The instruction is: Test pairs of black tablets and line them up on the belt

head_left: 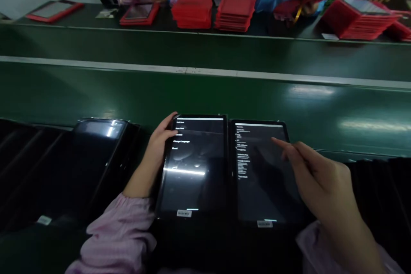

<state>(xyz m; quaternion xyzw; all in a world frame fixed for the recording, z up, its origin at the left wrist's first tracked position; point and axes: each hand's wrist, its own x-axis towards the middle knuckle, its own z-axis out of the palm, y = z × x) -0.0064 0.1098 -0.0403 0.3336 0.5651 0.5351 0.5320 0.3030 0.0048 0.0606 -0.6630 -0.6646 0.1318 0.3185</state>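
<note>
Two black tablets with lit screens lie side by side in front of me. My left hand (156, 150) grips the upper left edge of the left tablet (195, 180), its thumb over the screen's edge beside a text menu. Over the right tablet (257, 197), which shows lines of small text, my right hand (317, 175) points with its index finger at the upper right part of the screen; the other fingers are curled and hold nothing visible. A small barcode label sits at the bottom of each tablet.
More dark tablets (96, 141) stand stacked at the left. Beyond the green conveyor (192, 92) and its pale rail (128, 66), a far bench bears red stacks (192, 8) and a red-framed tablet (138, 12). Two people work there, in pink and blue sleeves.
</note>
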